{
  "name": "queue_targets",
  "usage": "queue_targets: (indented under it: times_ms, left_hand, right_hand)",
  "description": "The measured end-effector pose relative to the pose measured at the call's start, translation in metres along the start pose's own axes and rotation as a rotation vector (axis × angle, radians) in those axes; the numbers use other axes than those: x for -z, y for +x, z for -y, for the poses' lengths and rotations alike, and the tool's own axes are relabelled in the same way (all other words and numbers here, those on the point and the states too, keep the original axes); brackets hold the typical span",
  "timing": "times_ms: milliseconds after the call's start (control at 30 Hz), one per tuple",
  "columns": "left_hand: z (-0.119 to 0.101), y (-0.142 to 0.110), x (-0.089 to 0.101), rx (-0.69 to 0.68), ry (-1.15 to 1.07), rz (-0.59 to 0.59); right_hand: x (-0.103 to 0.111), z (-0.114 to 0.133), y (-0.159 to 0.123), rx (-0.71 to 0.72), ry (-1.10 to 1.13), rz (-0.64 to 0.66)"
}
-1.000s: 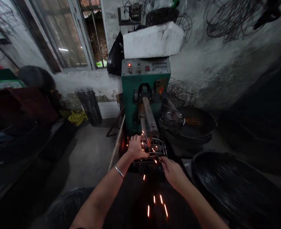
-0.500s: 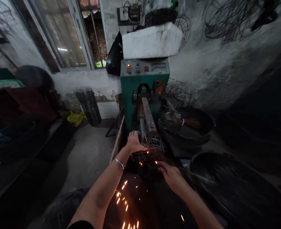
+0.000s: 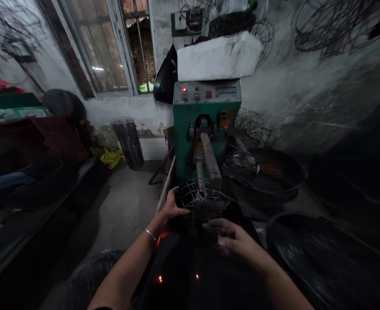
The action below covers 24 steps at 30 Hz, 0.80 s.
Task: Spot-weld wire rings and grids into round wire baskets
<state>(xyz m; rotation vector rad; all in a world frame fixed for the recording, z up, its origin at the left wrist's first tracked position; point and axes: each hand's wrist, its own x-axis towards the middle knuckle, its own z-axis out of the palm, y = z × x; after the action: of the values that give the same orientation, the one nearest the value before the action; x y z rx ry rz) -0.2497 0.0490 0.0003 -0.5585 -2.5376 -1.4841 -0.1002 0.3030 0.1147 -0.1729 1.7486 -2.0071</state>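
My left hand (image 3: 173, 206) grips the left side of a round wire mesh basket (image 3: 188, 191), its thumb lying along the near edge. The basket sits around the lower electrode arm of a green spot welder (image 3: 185, 118). The welder's thick upper arm (image 3: 211, 165) reaches out above the basket. At the near right of the basket, my right hand (image 3: 233, 236) has its fingers curled toward the thumb. A thin line shows between them, too dark to name. A few sparks (image 3: 160, 279) glow below the hands.
A white foam block (image 3: 218, 56) lies on top of the welder. Dark round tubs (image 3: 293, 181) stand to the right. A roll of wire mesh (image 3: 128, 142) leans by the wall beside a yellow cloth (image 3: 112, 158). Wire frames (image 3: 325, 30) hang on the wall.
The bright sparks have mostly died away. The basket has turned or tilted, showing more open mesh on its left. My left hand has shifted down its side, and my right hand's fingers have bent differently.
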Motion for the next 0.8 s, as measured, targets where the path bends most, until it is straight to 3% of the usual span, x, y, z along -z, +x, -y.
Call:
queue_targets:
  times_ms: [100, 233, 300, 433, 500, 633, 800]
  left_hand:
    - [-0.018, -0.013, 0.01, -0.07, 0.047, -0.01]
    - [-0.044, -0.03, 0.017, -0.236, 0.197, 0.136]
    - [-0.055, -0.033, 0.014, -0.28, 0.258, 0.182]
    - [-0.068, -0.03, -0.003, -0.33, 0.361, 0.211]
    - [-0.071, -0.027, -0.012, -0.323, 0.391, 0.22]
    - [-0.073, -0.022, -0.021, -0.318, 0.389, 0.216]
    - [-0.076, -0.021, -0.02, -0.329, 0.379, 0.203]
  right_hand:
    - [-0.008, 0.007, 0.013, 0.025, -0.034, 0.082]
    - [-0.019, 0.013, 0.028, 0.0, -0.273, 0.043]
    - [-0.023, 0.016, 0.032, -0.005, -0.536, 0.023]
    - [-0.028, 0.015, 0.034, -0.086, -1.35, -0.039]
    - [-0.03, 0.01, 0.035, -0.136, -1.568, -0.098]
    - [-0.029, 0.003, 0.033, -0.15, -1.643, -0.107]
    - [-0.019, 0.003, 0.035, -0.106, -1.653, -0.054]
